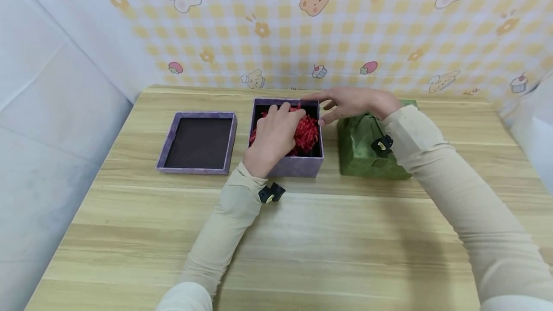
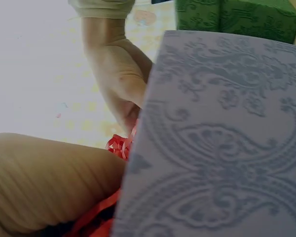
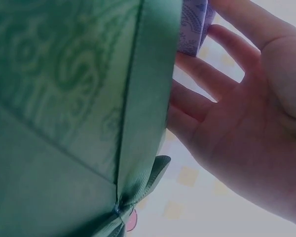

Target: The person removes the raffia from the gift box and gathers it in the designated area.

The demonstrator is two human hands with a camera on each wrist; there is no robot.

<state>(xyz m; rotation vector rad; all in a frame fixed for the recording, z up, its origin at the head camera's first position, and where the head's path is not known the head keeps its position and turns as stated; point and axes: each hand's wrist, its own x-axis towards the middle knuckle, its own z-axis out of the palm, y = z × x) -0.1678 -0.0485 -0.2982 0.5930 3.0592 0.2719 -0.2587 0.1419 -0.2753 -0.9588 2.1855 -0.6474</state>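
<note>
Prob featherlight shred [image 1: 308,134] is best scooped from box [image 1: 298,167], under left hand [image 1: 276,132] (grip can't be told), right hand [image 1: 355,102] loose beside it.

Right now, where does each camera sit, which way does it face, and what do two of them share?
Head: worn on the head, looking forward and down at the purple box, purple lid and green box; the left hand, right hand and both sleeves show.
Left wrist: worn there, facing the purple box's patterned wall; part of the left hand shows, plus the right hand and cuff.
Right wrist: worn there, facing the green box and its ribbon; the right hand shows.
Shared: both wrist views show both boxes and the right hand.
</note>
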